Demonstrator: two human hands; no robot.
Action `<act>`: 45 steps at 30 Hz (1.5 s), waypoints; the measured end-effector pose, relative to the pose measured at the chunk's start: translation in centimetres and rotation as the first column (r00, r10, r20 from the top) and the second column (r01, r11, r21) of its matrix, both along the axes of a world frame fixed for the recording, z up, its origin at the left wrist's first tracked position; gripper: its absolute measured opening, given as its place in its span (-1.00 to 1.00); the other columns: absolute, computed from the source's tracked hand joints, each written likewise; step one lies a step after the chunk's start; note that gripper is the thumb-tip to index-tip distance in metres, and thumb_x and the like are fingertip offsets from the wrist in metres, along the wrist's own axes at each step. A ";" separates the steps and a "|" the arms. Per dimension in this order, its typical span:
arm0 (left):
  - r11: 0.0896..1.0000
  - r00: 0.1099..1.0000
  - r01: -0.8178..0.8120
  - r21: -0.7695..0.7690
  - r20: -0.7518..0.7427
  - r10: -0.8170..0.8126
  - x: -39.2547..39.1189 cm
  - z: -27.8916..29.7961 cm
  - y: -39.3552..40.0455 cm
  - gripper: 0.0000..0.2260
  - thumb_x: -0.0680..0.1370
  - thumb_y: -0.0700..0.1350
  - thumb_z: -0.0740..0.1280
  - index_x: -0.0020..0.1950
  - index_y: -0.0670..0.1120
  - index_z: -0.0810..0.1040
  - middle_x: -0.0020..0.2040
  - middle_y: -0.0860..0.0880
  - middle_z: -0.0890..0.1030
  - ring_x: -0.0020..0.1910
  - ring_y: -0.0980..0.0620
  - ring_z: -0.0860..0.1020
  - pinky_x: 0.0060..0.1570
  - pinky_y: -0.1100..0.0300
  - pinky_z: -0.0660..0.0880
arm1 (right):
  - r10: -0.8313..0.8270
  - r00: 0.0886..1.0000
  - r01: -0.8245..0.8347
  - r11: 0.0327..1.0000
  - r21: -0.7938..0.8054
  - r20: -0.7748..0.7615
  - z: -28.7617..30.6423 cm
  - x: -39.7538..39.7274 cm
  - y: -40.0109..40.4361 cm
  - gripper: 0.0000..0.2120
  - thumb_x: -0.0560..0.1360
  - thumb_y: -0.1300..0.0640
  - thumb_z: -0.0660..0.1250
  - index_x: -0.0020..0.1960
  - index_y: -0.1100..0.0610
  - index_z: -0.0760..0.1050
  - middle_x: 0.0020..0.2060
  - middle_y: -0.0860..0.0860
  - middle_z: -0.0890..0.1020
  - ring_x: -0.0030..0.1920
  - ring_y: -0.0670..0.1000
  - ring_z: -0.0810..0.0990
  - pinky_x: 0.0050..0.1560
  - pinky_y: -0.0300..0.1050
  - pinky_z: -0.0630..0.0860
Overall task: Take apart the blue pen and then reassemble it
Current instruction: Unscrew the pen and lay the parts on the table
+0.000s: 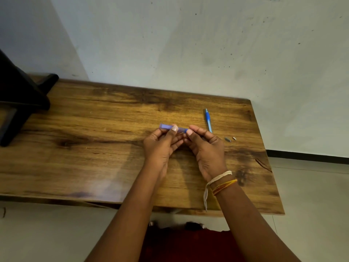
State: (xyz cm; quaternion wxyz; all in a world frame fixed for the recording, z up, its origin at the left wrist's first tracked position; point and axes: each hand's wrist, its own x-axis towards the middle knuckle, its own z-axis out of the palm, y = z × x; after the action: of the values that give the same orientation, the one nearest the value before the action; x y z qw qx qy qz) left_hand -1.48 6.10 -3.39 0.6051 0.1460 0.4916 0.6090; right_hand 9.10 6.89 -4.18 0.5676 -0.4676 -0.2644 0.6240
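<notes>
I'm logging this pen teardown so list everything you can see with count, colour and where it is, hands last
Pen barrel: one, translucent blue, held above the table's middle by both hands.
Pen front section: one, blue grip with a lighter blue shaft, lying on the table behind the right hand.
Spring: one, grey metal, on the table right of the right hand.
Small pen part: one, pale, just right of the spring; too small to identify.
Table: one, brown wood grain, against the wall.
Dark object: one, black, at the table's left end; what it is I cannot tell.
Wrist threads: several, white, yellow and orange, on the right wrist.
Left hand: gripping the barrel.
Right hand: fingertips at the barrel's right end.
</notes>
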 end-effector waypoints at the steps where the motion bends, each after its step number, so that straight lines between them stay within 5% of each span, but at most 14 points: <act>1: 1.000 1.000 0.002 -0.005 0.006 -0.002 0.0 -0.1 0.1 -0.93 0.54 -0.25 0.32 -0.03 -0.20 0.59 -0.19 -0.13 0.68 -0.24 0.04 0.68 -0.17 0.23 0.63 | 0.004 1.000 -0.004 1.000 0.005 0.005 0.0 0.1 0.0 -0.86 0.44 0.41 0.36 -0.03 0.27 0.60 -0.23 0.13 0.66 -0.24 -0.02 0.65 -0.15 -0.23 0.62; 11: 0.999 0.999 0.001 -0.054 0.041 0.001 0.4 -0.3 0.3 -0.94 0.57 -0.25 0.27 -0.02 -0.23 0.53 -0.13 -0.19 0.65 -0.28 0.08 0.69 -0.21 0.25 0.63 | -0.102 0.989 0.099 0.995 0.029 0.108 0.2 -0.7 -0.2 -0.86 0.43 0.42 0.38 -0.08 0.24 0.62 -0.22 0.08 0.68 -0.24 -0.04 0.66 -0.19 -0.26 0.61; 20: 0.999 0.996 0.018 -0.039 0.085 -0.014 0.0 -0.4 0.5 -0.85 0.61 -0.24 0.21 0.09 -0.30 0.48 -0.12 -0.21 0.65 -0.24 0.05 0.69 -0.17 0.23 0.64 | -0.091 0.995 0.093 0.995 -0.029 0.043 0.8 -0.2 0.0 -0.90 0.46 0.41 0.33 -0.10 0.26 0.58 -0.24 0.16 0.66 -0.30 -0.02 0.70 -0.25 -0.23 0.63; 22: 0.999 0.996 0.032 -0.032 0.080 -0.029 0.1 -0.2 0.4 -0.89 0.60 -0.24 0.22 0.02 -0.27 0.50 -0.13 -0.20 0.66 -0.23 0.04 0.70 -0.14 0.22 0.64 | -0.125 0.982 0.126 0.992 0.003 0.139 1.2 0.6 0.2 -0.92 0.47 0.38 0.35 -0.08 0.26 0.58 -0.24 0.13 0.67 -0.33 -0.02 0.69 -0.30 -0.22 0.63; 24: 0.999 0.998 0.035 -0.036 0.060 -0.032 0.0 -0.2 0.3 -0.91 0.59 -0.23 0.25 -0.03 -0.23 0.52 -0.13 -0.19 0.68 -0.19 0.01 0.70 -0.09 0.19 0.63 | -0.219 0.853 0.203 0.975 0.086 0.474 1.2 2.4 0.7 -0.90 0.47 0.28 0.39 -0.02 0.20 0.62 -0.18 0.06 0.69 -0.33 -0.07 0.68 -0.31 -0.23 0.62; 26: 0.999 0.998 0.033 -0.040 0.052 -0.031 -0.1 -0.2 0.2 -0.91 0.58 -0.23 0.27 -0.03 -0.24 0.54 -0.14 -0.19 0.68 -0.18 0.00 0.70 -0.08 0.18 0.63 | -0.310 0.539 0.252 0.947 0.200 0.784 1.1 4.8 1.0 -0.85 0.46 0.15 0.42 0.03 0.11 0.65 -0.11 -0.02 0.69 -0.21 -0.14 0.63 -0.17 -0.32 0.56; 27: 0.999 0.998 0.035 -0.038 0.050 -0.033 -0.1 -0.2 0.2 -0.91 0.58 -0.24 0.27 -0.03 -0.24 0.54 -0.14 -0.18 0.68 -0.18 0.01 0.70 -0.11 0.19 0.64 | -0.335 0.410 0.278 0.932 0.234 0.848 1.1 6.1 1.1 -0.83 0.47 0.10 0.41 0.04 0.10 0.66 -0.08 -0.02 0.69 -0.14 -0.13 0.60 -0.12 -0.37 0.47; 29: 0.998 0.998 0.048 -0.031 0.042 -0.047 0.0 -0.2 0.2 -0.91 0.57 -0.23 0.29 -0.02 -0.25 0.55 -0.17 -0.16 0.69 -0.19 0.01 0.70 -0.16 0.22 0.63 | -0.328 0.310 0.330 0.917 0.223 0.892 0.9 8.1 1.0 -0.80 0.49 0.06 0.39 0.05 0.11 0.66 -0.03 0.04 0.70 -0.04 -0.02 0.62 -0.04 -0.32 0.37; 39: 0.997 0.998 0.066 -0.037 0.027 -0.065 0.7 -0.3 0.4 -0.81 0.57 -0.23 0.28 0.12 -0.32 0.51 -0.07 -0.22 0.67 -0.19 0.02 0.70 -0.14 0.21 0.64 | -0.263 0.267 0.371 0.916 0.153 0.927 0.3 10.1 1.2 -0.76 0.53 0.09 0.33 0.10 0.19 0.64 0.02 0.15 0.68 0.04 0.14 0.62 0.03 -0.16 0.43; 43: 0.998 0.999 0.046 -0.048 0.029 -0.044 0.7 -0.4 0.5 -0.84 0.56 -0.22 0.31 0.06 -0.30 0.54 -0.13 -0.20 0.67 -0.21 0.01 0.70 -0.16 0.21 0.64 | -0.327 0.271 0.383 0.899 0.210 0.905 0.9 8.7 1.0 -0.74 0.56 0.11 0.27 0.13 0.24 0.60 0.02 0.12 0.67 0.03 0.09 0.60 -0.04 -0.35 0.33; 45: 0.998 0.999 0.030 -0.049 0.030 -0.029 0.7 -0.4 0.5 -0.87 0.54 -0.22 0.34 0.00 -0.28 0.56 -0.16 -0.19 0.67 -0.21 0.00 0.69 -0.14 0.20 0.64 | -0.313 0.350 0.279 0.935 0.220 0.883 1.5 6.7 0.6 -0.78 0.54 0.13 0.31 0.09 0.22 0.62 -0.09 -0.01 0.64 -0.06 0.00 0.60 -0.16 -0.55 0.33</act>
State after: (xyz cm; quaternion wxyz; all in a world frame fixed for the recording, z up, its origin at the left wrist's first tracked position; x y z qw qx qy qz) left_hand -0.78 6.58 -3.82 0.6245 0.1294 0.4956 0.5896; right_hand 15.84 7.54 -2.72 0.4427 -0.7605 -0.4497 0.1532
